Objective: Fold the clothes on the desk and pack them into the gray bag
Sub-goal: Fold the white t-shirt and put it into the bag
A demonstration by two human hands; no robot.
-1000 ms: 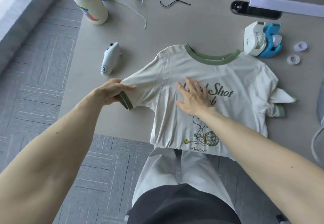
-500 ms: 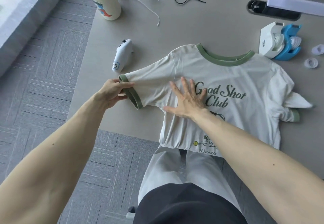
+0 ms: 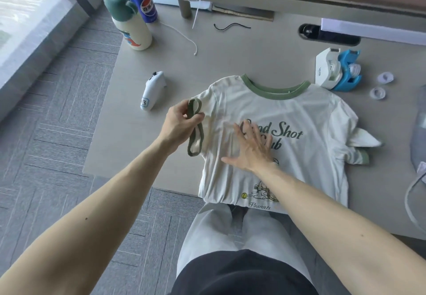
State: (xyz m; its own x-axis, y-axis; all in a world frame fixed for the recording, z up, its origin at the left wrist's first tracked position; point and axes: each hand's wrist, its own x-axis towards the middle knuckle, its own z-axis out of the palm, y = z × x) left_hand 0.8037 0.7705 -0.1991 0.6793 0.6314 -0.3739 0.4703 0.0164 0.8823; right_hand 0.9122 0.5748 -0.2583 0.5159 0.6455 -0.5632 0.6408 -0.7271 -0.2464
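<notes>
A cream T-shirt [image 3: 306,110] with green collar and dark "Good Shot Club" print lies face up on the grey desk [image 3: 230,50], its hem hanging over the near edge. My left hand [image 3: 178,125] pinches the green-cuffed left sleeve [image 3: 196,131] and holds it lifted at the shirt's left side. My right hand [image 3: 252,148] lies flat with spread fingers on the chest print. The right sleeve is bunched at the shirt's far side. A sliver of the gray bag [image 3: 418,142] shows at the right edge.
A white controller [image 3: 151,90] lies left of the shirt. A bottle [image 3: 131,26] and a blue can [image 3: 144,0] stand at the back left, with cords behind. A white and blue tape dispenser [image 3: 336,69] and tape rings [image 3: 380,86] sit at the right.
My left hand has lifted the left sleeve and brought it inward toward the shirt's body. My right hand stays flat on the chest, shifted slightly right.
</notes>
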